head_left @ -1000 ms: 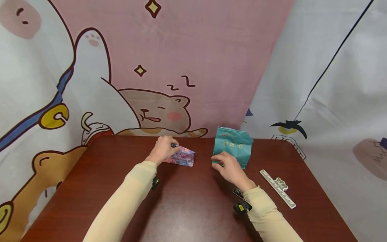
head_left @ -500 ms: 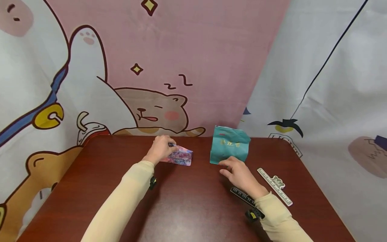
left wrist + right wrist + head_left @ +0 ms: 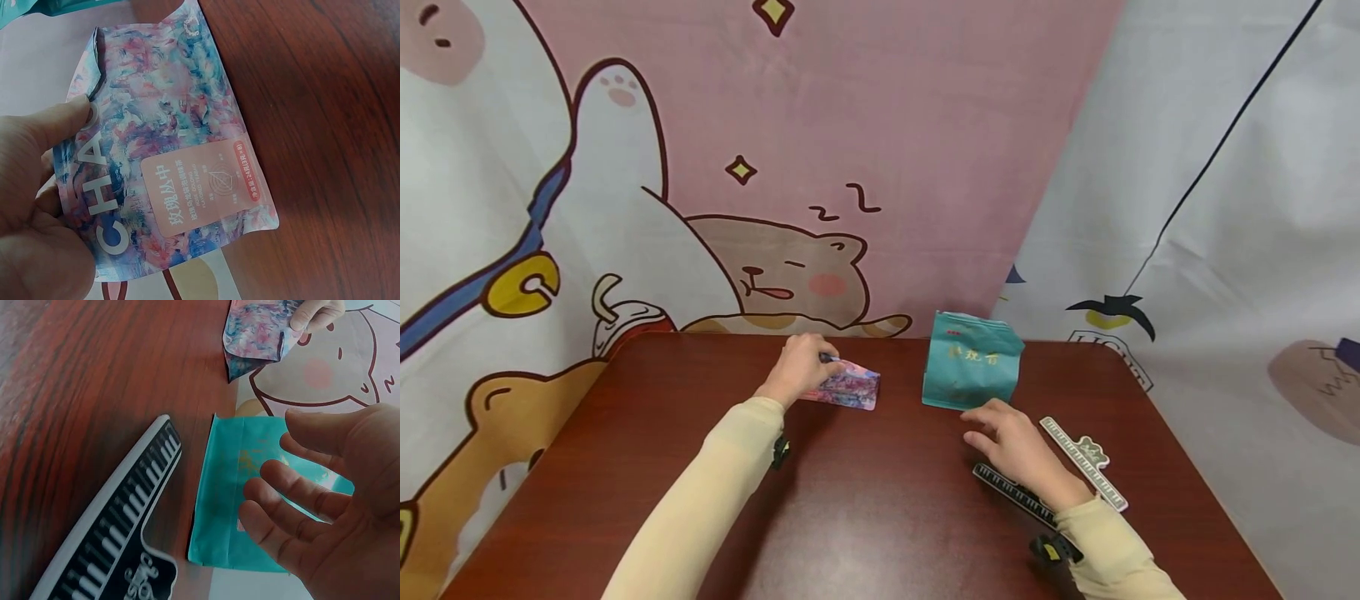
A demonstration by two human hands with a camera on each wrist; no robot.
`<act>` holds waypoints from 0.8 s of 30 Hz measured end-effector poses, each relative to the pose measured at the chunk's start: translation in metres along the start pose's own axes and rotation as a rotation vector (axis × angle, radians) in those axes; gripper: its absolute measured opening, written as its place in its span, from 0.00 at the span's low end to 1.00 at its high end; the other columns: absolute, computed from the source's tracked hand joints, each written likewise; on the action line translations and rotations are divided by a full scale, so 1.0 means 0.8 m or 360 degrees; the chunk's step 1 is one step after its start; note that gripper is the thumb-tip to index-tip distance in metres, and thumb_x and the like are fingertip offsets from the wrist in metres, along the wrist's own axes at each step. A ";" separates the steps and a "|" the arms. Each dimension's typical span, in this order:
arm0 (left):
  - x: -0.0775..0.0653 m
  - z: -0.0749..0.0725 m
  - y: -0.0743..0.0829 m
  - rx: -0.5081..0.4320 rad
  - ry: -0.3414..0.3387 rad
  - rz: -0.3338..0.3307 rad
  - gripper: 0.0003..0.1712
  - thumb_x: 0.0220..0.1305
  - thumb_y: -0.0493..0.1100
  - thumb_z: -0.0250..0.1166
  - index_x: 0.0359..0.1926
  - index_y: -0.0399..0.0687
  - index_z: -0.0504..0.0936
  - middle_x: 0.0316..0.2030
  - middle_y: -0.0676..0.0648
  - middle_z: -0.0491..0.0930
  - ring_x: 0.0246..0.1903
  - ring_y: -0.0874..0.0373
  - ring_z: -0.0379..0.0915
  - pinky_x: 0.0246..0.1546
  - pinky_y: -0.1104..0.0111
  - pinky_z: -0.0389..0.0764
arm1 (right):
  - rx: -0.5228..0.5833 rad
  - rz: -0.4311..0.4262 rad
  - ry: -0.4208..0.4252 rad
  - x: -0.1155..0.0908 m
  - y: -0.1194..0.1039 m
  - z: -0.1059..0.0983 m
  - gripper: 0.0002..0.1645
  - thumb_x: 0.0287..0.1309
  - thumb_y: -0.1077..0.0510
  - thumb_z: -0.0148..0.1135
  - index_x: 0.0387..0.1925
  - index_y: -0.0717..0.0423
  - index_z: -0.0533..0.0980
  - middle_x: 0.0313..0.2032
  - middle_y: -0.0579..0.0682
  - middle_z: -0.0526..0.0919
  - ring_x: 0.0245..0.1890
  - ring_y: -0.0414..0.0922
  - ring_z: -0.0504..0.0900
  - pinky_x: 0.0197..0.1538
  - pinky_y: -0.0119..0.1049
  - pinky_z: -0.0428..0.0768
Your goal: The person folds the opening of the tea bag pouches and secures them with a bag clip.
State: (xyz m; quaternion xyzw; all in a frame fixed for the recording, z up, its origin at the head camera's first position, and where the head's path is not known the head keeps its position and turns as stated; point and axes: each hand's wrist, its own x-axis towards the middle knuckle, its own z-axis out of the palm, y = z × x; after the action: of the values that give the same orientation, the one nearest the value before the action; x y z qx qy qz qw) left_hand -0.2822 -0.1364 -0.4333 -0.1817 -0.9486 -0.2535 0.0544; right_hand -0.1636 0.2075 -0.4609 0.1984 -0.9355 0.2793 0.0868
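Note:
My left hand (image 3: pixel 802 367) grips the top edge of a pink and blue patterned tea pouch (image 3: pixel 150 125) at the back of the table, thumb on the near face and fingers behind. The pouch's label side shows in the left wrist view. My right hand (image 3: pixel 1018 450) holds nothing, its fingers loosely bent and spread. It hovers over the table in front of a teal pouch (image 3: pixel 973 362), which stands upright near the back edge. Under my right wrist lies a black clip with piano-key print (image 3: pixel 119 531), partly hidden by the forearm in the head view.
A white clip with piano-key print (image 3: pixel 1084 462) lies to the right of my right hand. Behind the brown table (image 3: pixel 865 500) hangs a cartoon-printed curtain (image 3: pixel 940 167), close to the table's back edge.
My right hand has drawn away from the teal pouch, toward me and to the right, uncovering the pouch's front and more of the black clip. My left hand keeps its grip in place.

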 end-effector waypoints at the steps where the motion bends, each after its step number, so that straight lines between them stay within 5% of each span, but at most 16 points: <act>1: 0.000 0.000 0.000 0.0002 0.0002 0.0002 0.11 0.63 0.46 0.76 0.40 0.43 0.92 0.39 0.44 0.85 0.45 0.45 0.77 0.50 0.51 0.79 | -0.0005 0.0001 0.0004 -0.002 0.001 -0.001 0.15 0.60 0.64 0.73 0.49 0.59 0.86 0.39 0.51 0.83 0.37 0.47 0.83 0.39 0.40 0.83; 24: 0.000 0.004 -0.002 -0.0026 0.0041 0.0028 0.11 0.63 0.46 0.76 0.39 0.43 0.92 0.38 0.45 0.85 0.43 0.46 0.78 0.47 0.52 0.81 | -0.0099 0.0097 -0.0079 -0.047 0.033 -0.024 0.15 0.56 0.65 0.75 0.46 0.60 0.85 0.36 0.46 0.80 0.34 0.41 0.77 0.36 0.37 0.77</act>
State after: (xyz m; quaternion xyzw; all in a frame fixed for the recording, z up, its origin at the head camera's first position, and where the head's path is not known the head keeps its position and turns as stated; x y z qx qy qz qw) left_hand -0.2828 -0.1361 -0.4371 -0.1873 -0.9440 -0.2631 0.0674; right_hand -0.1396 0.2502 -0.4684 0.1740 -0.9512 0.2476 0.0610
